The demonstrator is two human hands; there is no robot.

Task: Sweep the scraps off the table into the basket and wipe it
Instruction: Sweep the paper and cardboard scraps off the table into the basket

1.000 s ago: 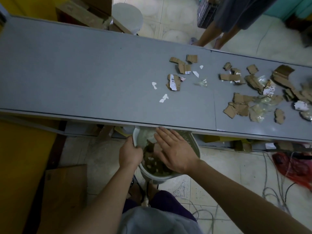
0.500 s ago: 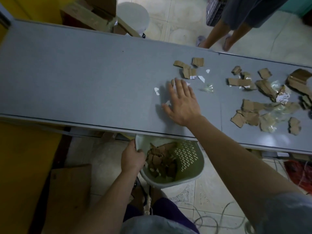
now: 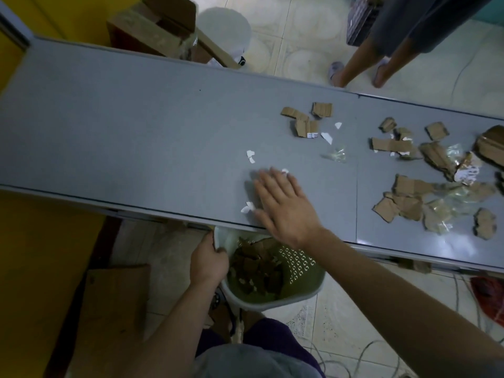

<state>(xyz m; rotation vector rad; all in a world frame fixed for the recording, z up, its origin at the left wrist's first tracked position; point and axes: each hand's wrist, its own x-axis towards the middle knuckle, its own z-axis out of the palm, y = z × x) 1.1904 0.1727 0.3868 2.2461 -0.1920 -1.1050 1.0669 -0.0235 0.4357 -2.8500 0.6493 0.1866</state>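
Scraps (image 3: 406, 199) of brown cardboard, white paper and clear plastic, strewn over the right half of the grey table (image 3: 122, 126); a smaller cluster (image 3: 304, 121) toward the far edge near the middle, a few white paper bits (image 3: 250, 156) lying apart to its left. Right hand (image 3: 286, 207) flat on the tabletop close to the near edge, fingers straight and spread, palm down, gripping nothing; a white bit (image 3: 247, 207) just beside the thumb side, another (image 3: 285, 171) at the fingertips. Possibly more scraps under the palm, hidden from view. Green basket (image 3: 300, 271) with perforated wall held just below the table's near edge, directly under the right wrist, already loaded with brown cardboard pieces (image 3: 256, 271). Left hand (image 3: 208, 261) clenched on the basket's rim at its left side, fingers curled over the edge. Beyond the table, an open cardboard box (image 3: 158, 28) and a white round container (image 3: 223, 31) on the tiled floor, plus the legs (image 3: 362, 64) of a second person standing near the far right. Cables (image 3: 469, 301) trailing on the floor to the right of the basket.
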